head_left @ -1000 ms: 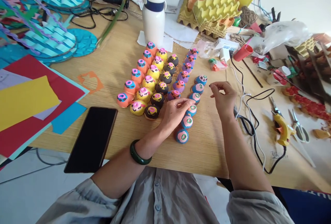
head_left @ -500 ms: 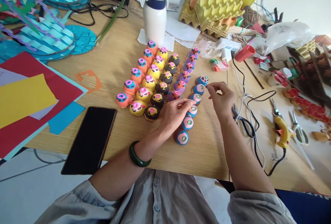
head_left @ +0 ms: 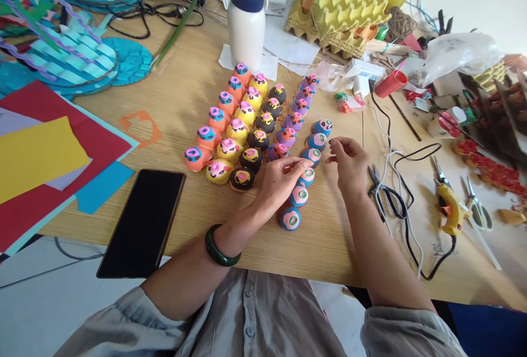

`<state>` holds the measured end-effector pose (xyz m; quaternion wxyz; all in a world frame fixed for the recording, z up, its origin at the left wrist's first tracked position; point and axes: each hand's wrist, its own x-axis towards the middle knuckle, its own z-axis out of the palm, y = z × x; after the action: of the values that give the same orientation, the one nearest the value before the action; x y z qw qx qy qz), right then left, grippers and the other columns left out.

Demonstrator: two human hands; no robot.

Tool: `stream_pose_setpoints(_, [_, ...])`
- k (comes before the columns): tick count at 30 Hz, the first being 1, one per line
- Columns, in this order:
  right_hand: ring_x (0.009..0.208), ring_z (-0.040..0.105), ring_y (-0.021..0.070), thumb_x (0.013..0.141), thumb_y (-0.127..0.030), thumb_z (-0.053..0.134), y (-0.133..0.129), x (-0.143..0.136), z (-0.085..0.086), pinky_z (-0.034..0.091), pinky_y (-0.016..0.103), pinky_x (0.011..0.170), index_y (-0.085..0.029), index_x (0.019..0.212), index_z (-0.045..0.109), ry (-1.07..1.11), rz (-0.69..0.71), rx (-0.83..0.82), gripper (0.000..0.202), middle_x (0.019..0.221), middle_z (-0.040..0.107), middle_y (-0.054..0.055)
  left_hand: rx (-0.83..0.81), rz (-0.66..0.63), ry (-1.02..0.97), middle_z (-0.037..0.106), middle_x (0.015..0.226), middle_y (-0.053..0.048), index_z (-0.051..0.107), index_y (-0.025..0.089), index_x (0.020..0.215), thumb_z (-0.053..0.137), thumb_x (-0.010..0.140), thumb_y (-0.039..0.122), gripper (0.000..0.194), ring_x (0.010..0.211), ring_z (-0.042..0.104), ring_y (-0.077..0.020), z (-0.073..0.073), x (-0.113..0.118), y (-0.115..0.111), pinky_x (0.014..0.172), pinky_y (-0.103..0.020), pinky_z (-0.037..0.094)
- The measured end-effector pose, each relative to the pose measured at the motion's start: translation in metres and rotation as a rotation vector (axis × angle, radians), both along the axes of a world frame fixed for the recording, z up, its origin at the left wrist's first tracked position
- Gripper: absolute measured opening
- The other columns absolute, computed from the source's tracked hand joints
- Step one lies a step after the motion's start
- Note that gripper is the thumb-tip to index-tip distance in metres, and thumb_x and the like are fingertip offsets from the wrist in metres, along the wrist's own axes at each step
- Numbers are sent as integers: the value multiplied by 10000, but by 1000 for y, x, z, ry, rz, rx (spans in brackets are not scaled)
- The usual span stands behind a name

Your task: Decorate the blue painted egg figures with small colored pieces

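A row of small blue egg-carton cups (head_left: 290,219), topped with pink patches and green rings, runs away from me. My left hand (head_left: 280,181) lies over the middle of this row, thumb and fingertips pressed together at one cup; anything between them is too small to name. My right hand (head_left: 349,162) hovers just right of the row, fingers curled and thumb tip apart, with nothing visible in it. The farthest blue cup (head_left: 322,127) carries dark marks. Left of the row stand purple cups (head_left: 287,137), black cups (head_left: 242,179), yellow cups (head_left: 218,172) and orange cups (head_left: 197,159).
A phone (head_left: 142,224) lies left of my arm, coloured paper (head_left: 41,148) beyond it. A white bottle (head_left: 246,30) stands behind the cups. Scissors (head_left: 387,192), cables and a yellow glue gun (head_left: 449,208) lie at right. Egg trays (head_left: 346,11) are stacked at the back.
My right hand has drawn slightly down from the far blue cups, and its thumb and fingertips have parted. My left hand has stayed in place.
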<state>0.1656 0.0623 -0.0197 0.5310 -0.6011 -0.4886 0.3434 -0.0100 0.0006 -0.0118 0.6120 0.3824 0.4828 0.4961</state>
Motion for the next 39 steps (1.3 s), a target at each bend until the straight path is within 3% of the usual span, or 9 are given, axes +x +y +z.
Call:
stream_pose_setpoints(4, [646, 543, 95, 736, -335, 784, -16, -7, 11, 481, 189, 486, -199, 770, 713, 172, -3, -79, 157, 717, 609, -24, 9, 12, -4, 742, 766, -16, 817, 195, 864, 730, 837, 419, 242, 605, 569, -89, -1, 0, 0, 522, -214, 394])
stream_pose_setpoints(8, [575, 508, 72, 786, -342, 793, -44, -25, 22, 440, 196, 473, -206, 783, 725, 133, 41, -9, 152, 745, 654, -21, 41, 3, -57, 769, 808, -44, 808, 184, 875, 750, 817, 476, 304, 663, 631, -118, 0, 1, -1, 539, -217, 432])
stream_pose_setpoints(12, [576, 514, 74, 805, -372, 809, -62, -39, 20, 436, 207, 488, -211, 799, 737, 152, 133, -25, 177, 748, 662, -22, 62, 6, -58, 785, 826, -59, 785, 175, 832, 795, 761, 526, 359, 694, 664, -143, 1, 0, -1, 545, -222, 459])
stream_pose_setpoints(24, [543, 524, 77, 803, -419, 830, -71, -39, 11, 439, 213, 480, -213, 858, 733, 299, 177, -80, 234, 713, 650, -35, 7, -36, -124, 736, 724, -34, 753, 169, 749, 852, 692, 542, 390, 668, 649, -129, 0, -1, 2, 593, -229, 488])
stream_pose_setpoints(29, [533, 560, 88, 861, -444, 774, -75, -39, 15, 512, 241, 515, -227, 936, 738, 311, 179, -77, 232, 729, 672, -31, -58, -28, -130, 735, 738, -22, 755, 168, 791, 842, 721, 485, 336, 663, 644, -111, 4, -1, 0, 583, -211, 476])
stream_pose_setpoints(39, [534, 606, 94, 832, -400, 816, -78, -39, 20, 542, 246, 531, -223, 899, 739, 271, 191, -58, 205, 716, 702, -28, -57, -44, -143, 716, 713, -8, 747, 176, 767, 844, 716, 473, 317, 659, 649, -107, 7, -2, -1, 600, -216, 493])
